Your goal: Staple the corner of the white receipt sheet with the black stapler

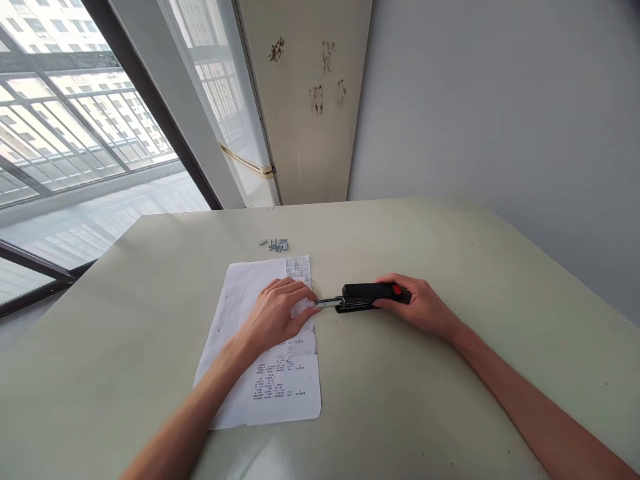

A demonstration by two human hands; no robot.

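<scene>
A black stapler (369,291) with a red patch lies on the table to the right of a printed sheet of paper (287,407). My right hand (420,303) grips its right end, with thumb and fingers on either side. From the stapler's left end sticks out a narrow metal staple tray (329,303). The tray's tip is pinched between the thumb and fingertips of my left hand (280,310), which is over the paper. Whether staples lie in the tray is too small to tell.
Several short staple strips (277,245) lie loose on the pale table (450,387) beyond the paper. A grey wall (490,100) stands at the right, a worn door panel (310,133) behind the table, and a window with railings (90,120) at the left.
</scene>
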